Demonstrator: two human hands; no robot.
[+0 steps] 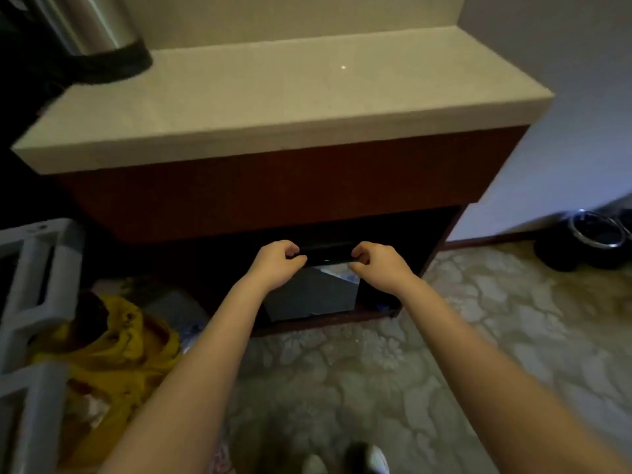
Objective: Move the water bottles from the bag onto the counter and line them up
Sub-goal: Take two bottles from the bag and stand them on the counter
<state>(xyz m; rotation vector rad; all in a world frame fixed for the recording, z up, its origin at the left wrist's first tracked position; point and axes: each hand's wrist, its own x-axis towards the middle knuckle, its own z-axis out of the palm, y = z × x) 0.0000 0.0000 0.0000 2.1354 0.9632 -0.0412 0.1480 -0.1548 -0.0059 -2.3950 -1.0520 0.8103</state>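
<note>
Both my hands reach into the dark opening under the counter. My left hand [277,260] and my right hand [374,261] are each closed on the dark top edge of a bag [326,250]. Below that edge a grey bag body [318,295] stands on the low shelf, with a glimpse of something pale and blue-patterned inside. No water bottles can be made out. The beige counter top [273,97] lies above, bare across its middle and right.
A steel kettle on a black base [92,39] stands at the counter's back left. A yellow bag or cloth [113,350] and a grey plastic frame [30,302] sit on the floor at left. Dark round objects [588,241] lie by the right wall. Patterned carpet underfoot.
</note>
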